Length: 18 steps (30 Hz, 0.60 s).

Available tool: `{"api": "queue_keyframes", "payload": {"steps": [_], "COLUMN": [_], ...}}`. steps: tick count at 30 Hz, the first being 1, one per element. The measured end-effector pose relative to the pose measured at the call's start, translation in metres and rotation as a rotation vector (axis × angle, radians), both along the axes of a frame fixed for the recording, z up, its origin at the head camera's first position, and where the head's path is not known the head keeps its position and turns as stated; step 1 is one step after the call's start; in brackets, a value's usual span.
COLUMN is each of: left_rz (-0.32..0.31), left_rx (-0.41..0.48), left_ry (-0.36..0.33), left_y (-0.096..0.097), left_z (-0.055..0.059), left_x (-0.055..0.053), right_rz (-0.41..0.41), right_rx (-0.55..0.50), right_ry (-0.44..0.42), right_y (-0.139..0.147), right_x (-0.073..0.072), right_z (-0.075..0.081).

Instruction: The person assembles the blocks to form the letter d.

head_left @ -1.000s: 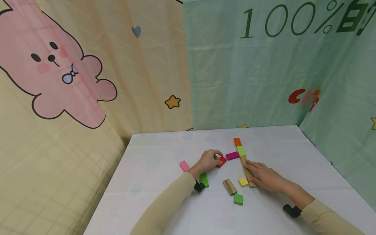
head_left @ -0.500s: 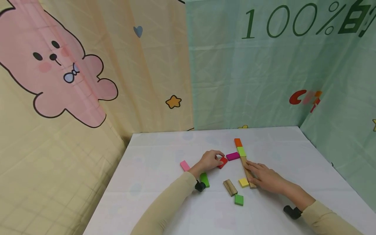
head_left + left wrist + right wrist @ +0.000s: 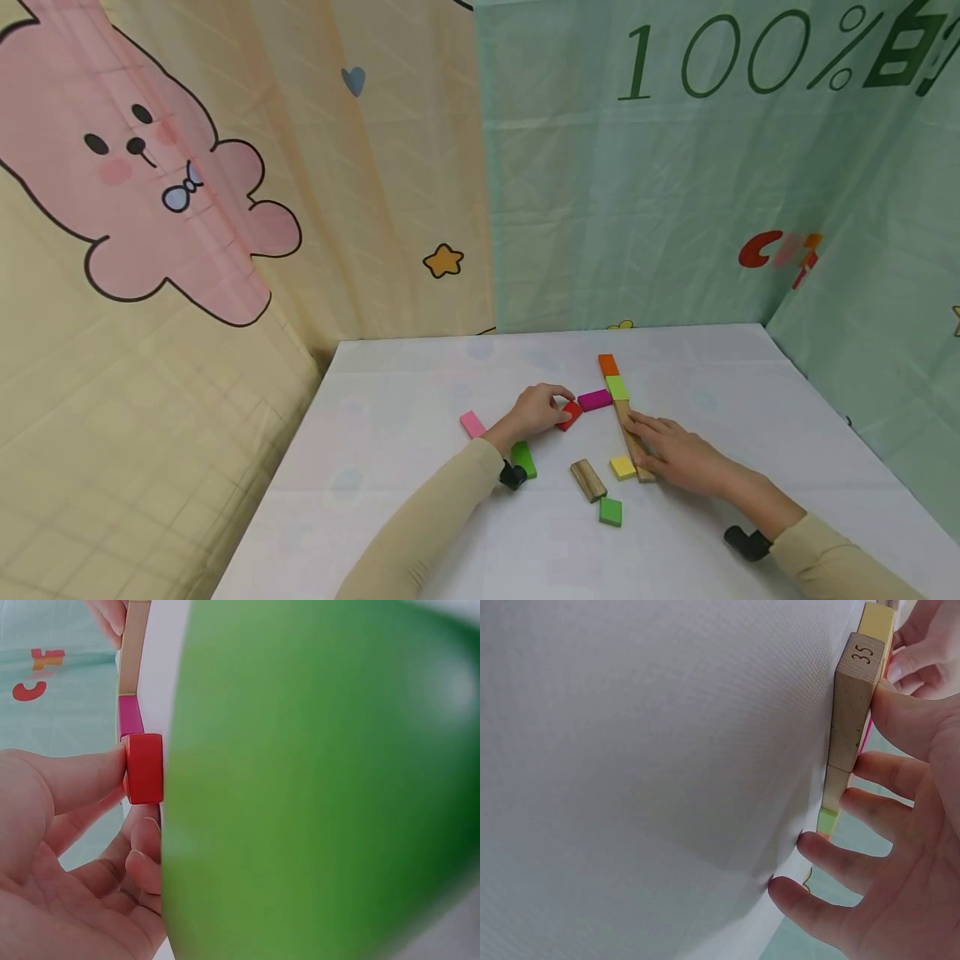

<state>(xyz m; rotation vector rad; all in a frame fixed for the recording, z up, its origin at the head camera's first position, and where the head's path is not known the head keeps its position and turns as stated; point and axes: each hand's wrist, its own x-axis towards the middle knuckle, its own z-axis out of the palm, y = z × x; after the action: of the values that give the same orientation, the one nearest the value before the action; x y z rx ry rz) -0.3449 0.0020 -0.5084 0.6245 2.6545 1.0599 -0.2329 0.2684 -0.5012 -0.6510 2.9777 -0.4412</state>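
Note:
My left hand (image 3: 536, 408) pinches a red toy block (image 3: 572, 417) between thumb and fingers at the left end of a magenta block (image 3: 595, 401). In the left wrist view the red block (image 3: 145, 769) stands in front of the magenta block (image 3: 130, 714). My right hand (image 3: 678, 450) rests along the right side of a row of plain wooden blocks (image 3: 622, 412), its fingers spread. Thumb and fingertips touch the wooden block (image 3: 855, 712) marked 35 and the one beyond it. A lime block (image 3: 617, 387) and an orange block (image 3: 608, 365) continue the row.
A yellow block (image 3: 622, 467) sits left of the row's near end. Closer lie a brown-grained block (image 3: 588, 481) and a green square block (image 3: 611, 512). By my left wrist are a longer green block (image 3: 523, 459) and a pink one (image 3: 472, 424). Curtains stand behind the white table (image 3: 405, 375).
The camera view shifts slightly in the first half second. Both hands stay where they were, the left on the red block and the right against the wooden row.

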Motion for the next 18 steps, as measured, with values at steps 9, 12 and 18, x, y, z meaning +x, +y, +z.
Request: {"api": "queue_keyframes", "payload": {"steps": [9,12,18], "left_rz": [0.001,-0.003,0.005], "left_rx": [-0.008,-0.009,-0.005], "left_ry": [0.003,0.011,0.008], "left_y": [0.0009,0.0007,0.0008], "left_z": [-0.0025,-0.0018,0.0004], "left_x": [-0.0015,-0.0009,-0.0002], "right_rz": [-0.006,-0.008,0.005], "right_rx": [-0.006,-0.011,-0.012], "right_ry": [-0.014,-0.019,-0.005], "right_y": [-0.0003,-0.0008,-0.0005], "right_x": [0.0007,0.0013,0.0013], "right_z": [0.0003,0.0009,0.0016]}}
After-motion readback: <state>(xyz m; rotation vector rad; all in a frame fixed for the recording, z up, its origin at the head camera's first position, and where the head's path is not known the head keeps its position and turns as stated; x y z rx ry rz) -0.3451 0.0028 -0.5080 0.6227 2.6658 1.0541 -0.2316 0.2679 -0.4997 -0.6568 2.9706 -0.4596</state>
